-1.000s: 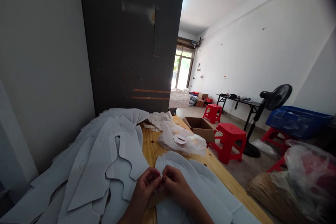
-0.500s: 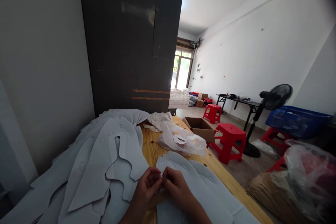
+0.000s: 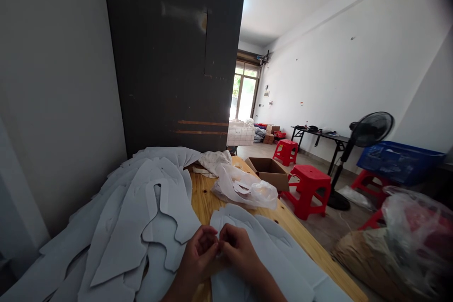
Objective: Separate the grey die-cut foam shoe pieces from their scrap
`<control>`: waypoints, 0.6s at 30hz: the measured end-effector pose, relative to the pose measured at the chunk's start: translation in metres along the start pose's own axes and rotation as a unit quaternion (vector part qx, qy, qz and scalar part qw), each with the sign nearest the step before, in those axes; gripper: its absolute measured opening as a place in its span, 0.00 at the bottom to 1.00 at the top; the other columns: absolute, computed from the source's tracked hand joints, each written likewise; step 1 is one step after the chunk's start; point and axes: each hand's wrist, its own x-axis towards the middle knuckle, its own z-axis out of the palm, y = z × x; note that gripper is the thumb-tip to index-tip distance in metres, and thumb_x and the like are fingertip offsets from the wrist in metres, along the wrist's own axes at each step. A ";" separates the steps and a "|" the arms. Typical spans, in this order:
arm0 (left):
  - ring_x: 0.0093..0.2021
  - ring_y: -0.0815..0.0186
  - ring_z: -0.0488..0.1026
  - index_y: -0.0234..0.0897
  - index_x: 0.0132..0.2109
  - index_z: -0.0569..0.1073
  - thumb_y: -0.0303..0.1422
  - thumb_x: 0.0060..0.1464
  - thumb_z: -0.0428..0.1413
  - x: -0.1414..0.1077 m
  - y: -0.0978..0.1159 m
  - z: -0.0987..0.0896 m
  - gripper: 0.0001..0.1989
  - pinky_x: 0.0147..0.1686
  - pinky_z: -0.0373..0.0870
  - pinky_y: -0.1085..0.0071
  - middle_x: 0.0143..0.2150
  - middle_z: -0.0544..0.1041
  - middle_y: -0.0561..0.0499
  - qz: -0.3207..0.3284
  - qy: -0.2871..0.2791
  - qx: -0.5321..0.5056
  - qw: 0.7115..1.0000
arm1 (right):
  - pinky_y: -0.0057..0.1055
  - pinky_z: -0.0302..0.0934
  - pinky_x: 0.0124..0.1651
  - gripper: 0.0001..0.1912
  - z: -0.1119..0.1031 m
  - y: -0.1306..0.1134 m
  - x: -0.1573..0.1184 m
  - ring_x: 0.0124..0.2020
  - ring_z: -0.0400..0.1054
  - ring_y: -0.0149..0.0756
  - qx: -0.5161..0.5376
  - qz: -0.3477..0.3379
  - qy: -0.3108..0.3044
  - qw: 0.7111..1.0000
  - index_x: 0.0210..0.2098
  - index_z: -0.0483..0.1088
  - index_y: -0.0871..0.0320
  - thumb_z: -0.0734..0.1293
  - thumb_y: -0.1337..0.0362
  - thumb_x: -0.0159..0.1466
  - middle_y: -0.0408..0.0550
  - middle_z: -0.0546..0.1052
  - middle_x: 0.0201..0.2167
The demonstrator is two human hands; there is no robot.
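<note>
- Left hand [image 3: 198, 255] and right hand [image 3: 239, 251]: held close, fingertips pressed together, pinching something too small to make out.
- Pale grey cut-out sheets [image 3: 283, 269]: beneath the hands, on the wooden desk [image 3: 207, 198].
- Risk: a loosened pinch could lose the pinched item among overlapping sheets.

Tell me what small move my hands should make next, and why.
Probably ease your left hand and right hand slightly apart. Their fingers meet above the pale grey cut-out sheet, hiding whatever they may be pinching, so a small gap would likely show it before you go on.
</note>
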 end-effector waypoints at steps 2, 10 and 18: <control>0.32 0.65 0.74 0.41 0.42 0.75 0.49 0.48 0.72 0.000 -0.001 0.000 0.23 0.34 0.70 0.71 0.29 0.76 0.55 0.016 -0.006 0.003 1.000 | 0.28 0.51 0.29 0.04 0.000 -0.003 -0.002 0.25 0.60 0.31 -0.037 -0.005 0.003 0.999 0.26 0.68 0.56 0.66 0.71 0.55 0.38 0.70 0.21; 0.32 0.63 0.76 0.41 0.43 0.75 0.50 0.49 0.71 -0.001 0.002 0.001 0.23 0.35 0.72 0.69 0.30 0.76 0.53 0.028 -0.015 0.021 0.999 | 0.28 0.50 0.28 0.05 -0.002 -0.005 -0.003 0.25 0.57 0.30 -0.072 0.001 -0.007 0.997 0.26 0.66 0.56 0.65 0.69 0.57 0.37 0.68 0.20; 0.32 0.65 0.75 0.40 0.43 0.74 0.48 0.52 0.71 -0.007 0.016 0.007 0.21 0.36 0.71 0.69 0.31 0.77 0.54 0.020 -0.029 0.013 0.999 | 0.29 0.53 0.31 0.04 -0.006 -0.003 -0.002 0.26 0.61 0.32 -0.027 -0.003 -0.020 0.999 0.27 0.67 0.55 0.62 0.69 0.56 0.40 0.72 0.22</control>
